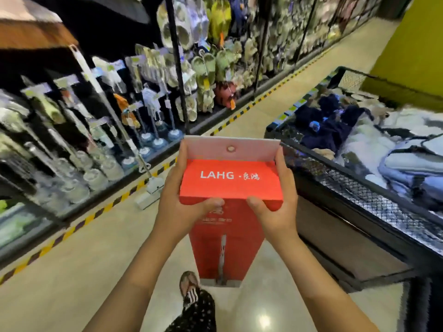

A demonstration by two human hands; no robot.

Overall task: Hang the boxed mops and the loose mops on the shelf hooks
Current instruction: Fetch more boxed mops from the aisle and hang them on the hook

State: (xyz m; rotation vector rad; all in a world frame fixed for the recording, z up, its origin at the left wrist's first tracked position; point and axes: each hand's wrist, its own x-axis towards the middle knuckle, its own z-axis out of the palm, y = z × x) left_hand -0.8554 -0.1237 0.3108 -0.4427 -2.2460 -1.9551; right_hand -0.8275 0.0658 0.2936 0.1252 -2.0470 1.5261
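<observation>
Forearms, two, bare, were recorded nearest, reaching forward over the floor [84,248] of a shop aisle. Left hand [177,195] and right hand [280,207] were found clamped on the upper end of one red box [230,185], held upright in mid-aisle with its lower end hanging free above the floor.

Progress. Box was not yet hung: it was held well apart from the shelf [178,75] that ran along the left edge of the aisle. White tab [251,152] at the box's far top edge was seen folded up, its hole [231,148] unthreaded. One loose mop [110,109] was noted leaning against the shelf front, head resting on the floor at the shelf's foot edge; it was judged unhung as well. Hooks [38,88] were seen loaded with other goods, too blurred to be told apart, and no free hook could be identified. At least this box and that mop were judged left to do; how many were already hung could not be told.

Fingers. Left fingers [181,159] were curled round the box's left side, thumb pressed on the near top edge. Right fingers [279,159] were curled round the right side, thumb likewise on the near edge. Thumbs were near each other, not touching.

Other. Mesh bin [359,185] of textiles was recorded at the right edge of the aisle, just beside the box.
</observation>
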